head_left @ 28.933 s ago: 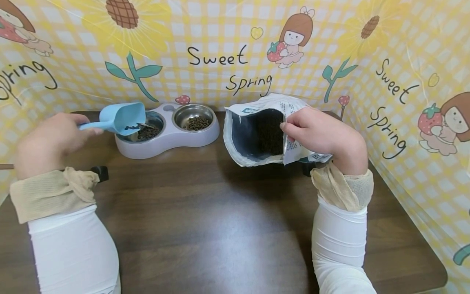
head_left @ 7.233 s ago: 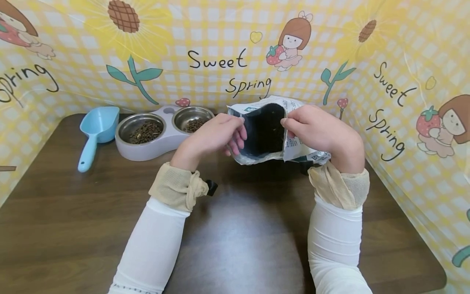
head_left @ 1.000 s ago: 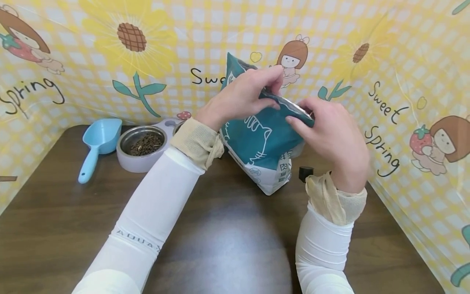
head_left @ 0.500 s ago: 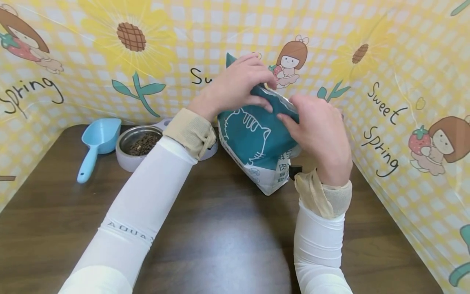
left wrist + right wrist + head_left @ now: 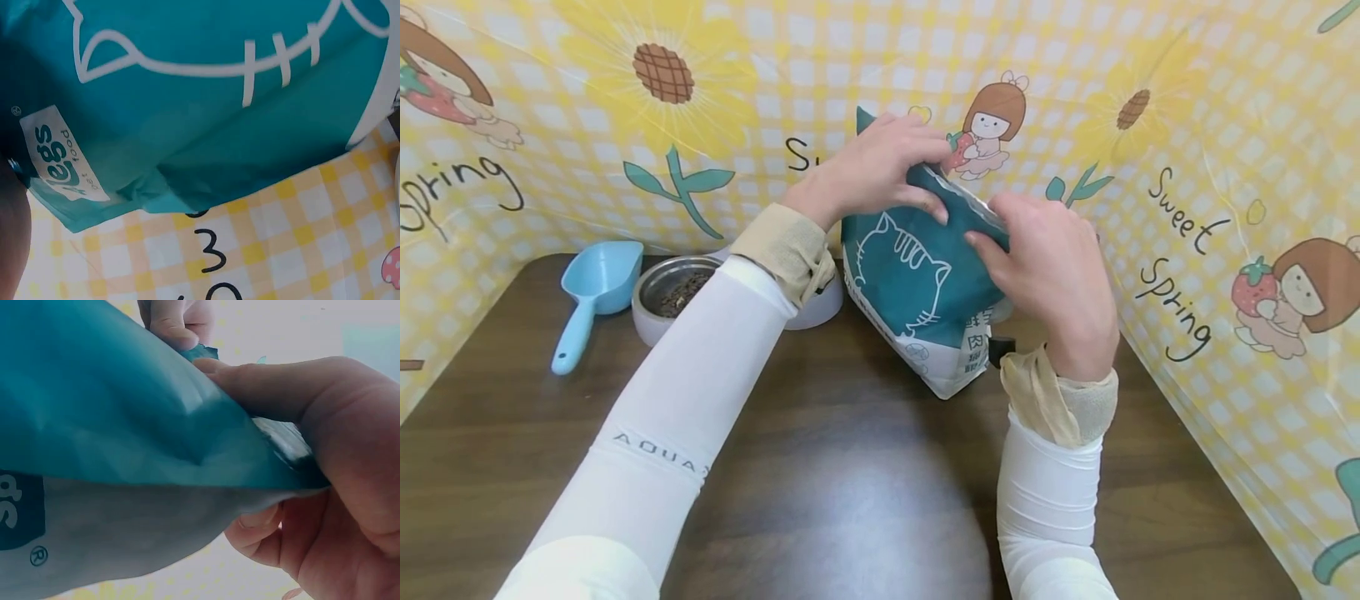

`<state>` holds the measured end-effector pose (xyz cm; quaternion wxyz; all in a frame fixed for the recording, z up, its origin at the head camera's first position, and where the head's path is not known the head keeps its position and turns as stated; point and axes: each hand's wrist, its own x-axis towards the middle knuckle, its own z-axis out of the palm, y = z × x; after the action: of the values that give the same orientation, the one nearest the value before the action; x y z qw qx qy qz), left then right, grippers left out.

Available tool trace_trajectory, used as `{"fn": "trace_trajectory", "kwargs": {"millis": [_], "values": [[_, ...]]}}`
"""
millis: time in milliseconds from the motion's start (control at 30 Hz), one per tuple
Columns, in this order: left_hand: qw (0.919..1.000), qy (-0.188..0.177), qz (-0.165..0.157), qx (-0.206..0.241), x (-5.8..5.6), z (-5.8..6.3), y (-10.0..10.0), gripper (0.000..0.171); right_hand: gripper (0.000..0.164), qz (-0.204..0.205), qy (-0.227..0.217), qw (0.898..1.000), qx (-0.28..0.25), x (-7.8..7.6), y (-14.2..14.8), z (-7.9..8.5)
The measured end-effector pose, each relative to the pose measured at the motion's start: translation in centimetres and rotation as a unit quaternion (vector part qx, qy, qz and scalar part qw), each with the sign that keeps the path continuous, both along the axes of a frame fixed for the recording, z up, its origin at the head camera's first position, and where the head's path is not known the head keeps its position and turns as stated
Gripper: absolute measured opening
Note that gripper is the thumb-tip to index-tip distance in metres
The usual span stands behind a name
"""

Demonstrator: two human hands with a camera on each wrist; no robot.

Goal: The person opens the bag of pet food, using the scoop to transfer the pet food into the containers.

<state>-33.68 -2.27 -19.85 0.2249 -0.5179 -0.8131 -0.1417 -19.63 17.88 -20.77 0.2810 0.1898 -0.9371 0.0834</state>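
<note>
A teal and white pet food bag (image 5: 895,275) with a white cat outline stands upright, slightly tilted, on the table. My left hand (image 5: 876,171) pinches its top edge left of the middle, thumb in front. Farther right along the same edge, my right hand (image 5: 1056,271) grips the bag's corner between thumb and fingers. The right wrist view has that right hand (image 5: 356,431) close up, a silvery lining showing at the mouth. The left wrist view is mostly filled by the bag's teal side (image 5: 187,125). The bag's contents are hidden.
At the left lies a light blue scoop (image 5: 602,279), handle toward me. Beside it stands a double pet bowl (image 5: 651,325) with brown kibble in its left dish; my left arm covers much of it. A patterned yellow cloth (image 5: 820,50) hangs behind the brown table (image 5: 850,475).
Long before, my left hand tipped the scoop over the bowl; later the scoop lay on the table. The bag, then lying mouth-forward, now stands upright. Lately my right hand shifted slightly left.
</note>
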Motion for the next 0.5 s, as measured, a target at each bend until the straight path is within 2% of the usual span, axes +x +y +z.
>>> {"fn": "trace_trajectory", "kwargs": {"millis": [200,433,500], "values": [[0.9991,-0.010,-0.025,0.033,0.12,-0.06,0.25,0.045,0.025,0.002,0.000,1.000,0.003,-0.13,0.05,0.12],[0.9929,0.005,-0.087,0.081,0.04,-0.54,0.42,0.039,0.026,0.011,0.003,1.000,-0.009,-0.45,0.46,-0.08],[0.9905,-0.019,-0.103,0.089,0.12,-0.46,0.29,0.034,0.026,0.012,0.004,1.000,-0.014,-0.55,0.60,-0.11]]}}
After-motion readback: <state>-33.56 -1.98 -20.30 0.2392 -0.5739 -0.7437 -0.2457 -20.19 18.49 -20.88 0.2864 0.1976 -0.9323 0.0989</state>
